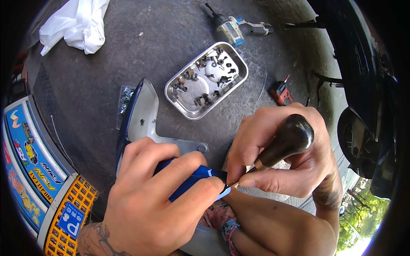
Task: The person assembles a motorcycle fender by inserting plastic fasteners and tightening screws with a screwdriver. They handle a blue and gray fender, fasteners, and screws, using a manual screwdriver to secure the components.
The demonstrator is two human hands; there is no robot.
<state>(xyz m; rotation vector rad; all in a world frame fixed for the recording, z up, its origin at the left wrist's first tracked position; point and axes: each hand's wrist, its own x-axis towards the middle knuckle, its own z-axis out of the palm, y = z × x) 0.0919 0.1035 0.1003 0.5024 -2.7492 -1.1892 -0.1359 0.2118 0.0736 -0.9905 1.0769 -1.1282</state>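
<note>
My left hand (149, 200) is wrapped over a glossy blue plastic panel (203, 171), its fingers pressing down near one end. In my right hand (305, 170) is an awl (287, 141) with a dark, bulb-shaped handle and a brass-coloured collar. Thumb and fingertips pinch it near the shaft. Its point meets the panel's edge by my left fingertips; the exact contact is too small to make out. Beyond my left hand rises a curved piece (143, 115) with a pale grey inner face and dark blue outer side. Whether it joins the panel is hidden.
Ahead, a metal tray (194, 87) holds several bolts and small fittings. Behind it lies a cordless power tool (232, 30). A red and black tool (280, 91) is at right, near a parked vehicle (358, 132). A screw box (125, 100), white bag (81, 25) and stickered panel (32, 158) lie left.
</note>
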